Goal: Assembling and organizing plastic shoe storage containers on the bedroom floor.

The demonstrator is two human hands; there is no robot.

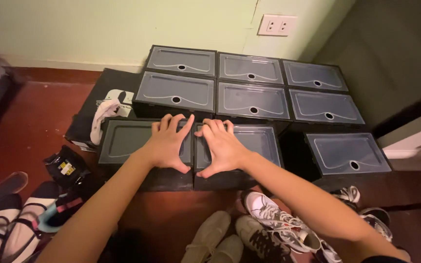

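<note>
Head view: your left hand (pixel 168 142) lies flat, fingers spread, on the clear lid of the front-left shoe box (pixel 123 141); your right hand (pixel 221 146) lies the same way, fingers spread, on the front-middle shoe box (pixel 264 141). Thumbs angle toward each other over the seam where the two boxes butt together; neither hand grips anything. Both boxes sit on the dark red floor (pixel 35 122), in front of a stacked block of six more black boxes with clear doors (pixel 252 87) set against the pale green wall (pixel 98 24). One further box (pixel 347 153) sits to the right, apart from your pair. Wall socket (pixel 277 25) above the stack. White sock (pixel 104 117) on a dark box left of the stack. White sneakers (pixel 274 219) and beige shoes (pixel 213 238) on the floor just under your forearms; more footwear at the lower left (pixel 6 219).
</note>
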